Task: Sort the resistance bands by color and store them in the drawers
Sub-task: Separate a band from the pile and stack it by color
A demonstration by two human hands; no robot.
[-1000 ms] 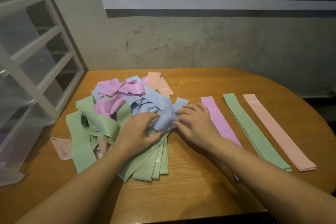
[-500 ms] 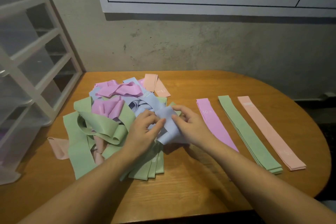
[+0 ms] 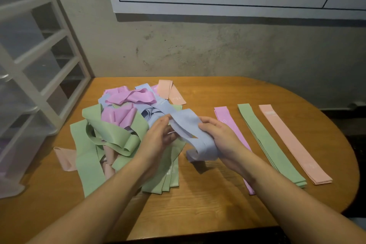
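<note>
Held band: a blue band [image 3: 193, 132] sits at centre frame, lifted just above the bench [image 3: 217, 204] between both hands, its lower end curled into a loop.
Left hand: the left hand [image 3: 158, 136] pinches the band's upper left edge, fingers curled round it, right at the heap's edge.
Right hand: the right hand [image 3: 221, 136] cups the band from the right, fingers wrapped round the folded part.
Heap: the unsorted heap [image 3: 118, 128] of green, purple, blue and pink bands lies left of centre, tangled and overlapping.
Sorted rows: a purple row [image 3: 222, 114], a green row [image 3: 263, 138] and a pink row [image 3: 293, 144] lie flat at right of frame, close side by side; no blue row shows yet.
Drawers: the drawer unit [image 3: 29, 85] stands at the left edge, well apart from the rows.
Risk, snag: the blue band's far end seems to run back into the heap, so a hard pull could drag other bands along or onto the floor.
Risk, twist: the curled loop may be laid down twisted, making an untidy stack.
Risk, rows: the right forearm crosses over the purple row, so a sweep rightward could skew it or mix colours.
Risk, room: a fourth row needs space; crowding could overlap the purple one.
</note>
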